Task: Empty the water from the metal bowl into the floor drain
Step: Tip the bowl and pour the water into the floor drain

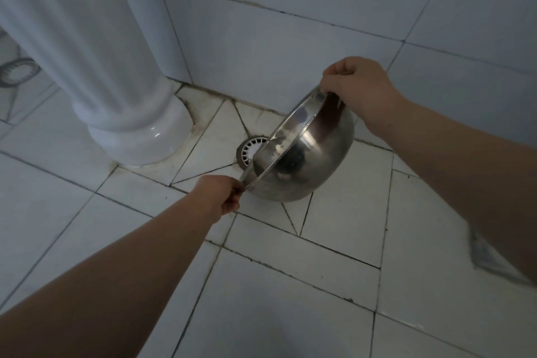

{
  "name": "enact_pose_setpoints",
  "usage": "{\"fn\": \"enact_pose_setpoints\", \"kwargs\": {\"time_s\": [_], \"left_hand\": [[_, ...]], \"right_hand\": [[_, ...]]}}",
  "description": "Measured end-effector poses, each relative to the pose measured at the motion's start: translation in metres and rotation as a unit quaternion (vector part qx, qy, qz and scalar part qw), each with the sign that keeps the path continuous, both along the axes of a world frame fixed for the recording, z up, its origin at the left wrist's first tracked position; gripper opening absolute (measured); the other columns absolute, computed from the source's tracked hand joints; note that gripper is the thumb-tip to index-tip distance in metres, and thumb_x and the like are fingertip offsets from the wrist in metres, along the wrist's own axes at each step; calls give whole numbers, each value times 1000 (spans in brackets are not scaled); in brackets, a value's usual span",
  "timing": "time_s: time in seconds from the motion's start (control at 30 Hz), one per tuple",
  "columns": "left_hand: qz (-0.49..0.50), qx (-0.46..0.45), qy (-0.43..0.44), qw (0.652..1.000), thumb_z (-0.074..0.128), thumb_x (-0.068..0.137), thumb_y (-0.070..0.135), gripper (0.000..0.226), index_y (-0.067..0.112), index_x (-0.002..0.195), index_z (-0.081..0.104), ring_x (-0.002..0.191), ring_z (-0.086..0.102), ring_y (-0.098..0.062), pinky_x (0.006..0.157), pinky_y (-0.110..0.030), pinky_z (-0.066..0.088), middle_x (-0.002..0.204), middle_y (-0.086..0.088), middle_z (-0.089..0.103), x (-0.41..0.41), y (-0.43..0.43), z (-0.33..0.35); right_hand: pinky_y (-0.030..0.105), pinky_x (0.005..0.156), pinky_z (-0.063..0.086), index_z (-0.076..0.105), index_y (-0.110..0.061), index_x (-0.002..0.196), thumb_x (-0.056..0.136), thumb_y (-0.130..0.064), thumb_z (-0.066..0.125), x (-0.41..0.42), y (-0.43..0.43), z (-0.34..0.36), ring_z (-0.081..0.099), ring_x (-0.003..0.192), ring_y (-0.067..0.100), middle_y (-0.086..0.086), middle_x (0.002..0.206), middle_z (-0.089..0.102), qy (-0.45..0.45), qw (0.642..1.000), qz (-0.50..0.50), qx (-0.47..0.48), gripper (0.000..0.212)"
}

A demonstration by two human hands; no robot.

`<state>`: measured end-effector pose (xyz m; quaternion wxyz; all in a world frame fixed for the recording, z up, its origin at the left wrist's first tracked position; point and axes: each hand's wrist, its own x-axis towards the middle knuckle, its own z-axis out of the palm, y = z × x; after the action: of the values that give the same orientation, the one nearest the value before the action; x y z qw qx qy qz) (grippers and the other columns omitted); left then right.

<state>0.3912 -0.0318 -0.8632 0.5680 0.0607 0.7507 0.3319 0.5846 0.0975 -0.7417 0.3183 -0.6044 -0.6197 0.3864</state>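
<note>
Metal bowl (313, 154) tipped steeply, left hand (220, 195) and right hand (357, 87) fingers pinching its rim, floor drain (251, 150) partly hidden behind

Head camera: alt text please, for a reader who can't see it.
A metal bowl is held tipped on its side over a floor drain, the left hand pinching the lower rim, the right hand gripping the upper rim. No pouring water is visible. A white pedestal stands to the left.

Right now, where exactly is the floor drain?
In the head view, the floor drain sits near mid-frame, just right of the white pedestal base. The tilted metal bowl hides its right part.
</note>
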Motion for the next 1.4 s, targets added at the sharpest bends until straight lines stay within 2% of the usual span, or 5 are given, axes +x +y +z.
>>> {"fn": "enact_pose_setpoints", "kwargs": {"time_s": [0.2, 0.6, 0.8, 1.27, 1.4], "left_hand": [[-4, 8, -12, 1000, 53, 91, 3, 23, -1, 70, 58, 21, 39, -7, 29, -12, 38, 54, -8, 52, 2, 0, -4], [0, 4, -23, 1000, 53, 90, 2, 23, -2, 68, 58, 20, 40, -6, 29, -12, 39, 33, -4, 53, 0, 0, -11], [-9, -2, -27, 1000, 52, 90, 2, 22, -2, 69, 57, 21, 41, -6, 28, -13, 38, 58, -10, 54, -1, -2, -13], [11, -6, -77, 997, 50, 93, 3, 27, -4, 67, 56, 20, 39, -7, 28, -11, 38, 48, -9, 53, -1, -4, -12], [8, -7, -80, 997, 50, 93, 2, 25, -4, 69, 55, 21, 40, -7, 29, -12, 40, 59, -10, 51, -2, -4, -10]], "right_hand": [[22, 61, 45, 71, -12, 89, 67, -18, 68, -2, 1, 2, 56, 68, 10, -2, 73, 62, 2, 1000, 7, 0, 24], [21, 64, 46, 69, -16, 93, 71, -22, 68, -7, -2, 3, 56, 72, 7, -5, 81, 62, -11, 1000, 25, 13, 23], [27, 71, 49, 70, -17, 91, 68, -27, 68, -14, -2, 5, 58, 78, 9, -7, 83, 63, -29, 999, 35, 29, 25], [26, 74, 49, 69, -21, 91, 69, -31, 66, -31, 0, 10, 57, 77, 6, -12, 81, 61, -48, 996, 54, 53, 24], [25, 76, 48, 69, -21, 91, 69, -32, 66, -37, 1, 10, 59, 82, 8, -8, 88, 64, -53, 995, 57, 69, 25]]}}
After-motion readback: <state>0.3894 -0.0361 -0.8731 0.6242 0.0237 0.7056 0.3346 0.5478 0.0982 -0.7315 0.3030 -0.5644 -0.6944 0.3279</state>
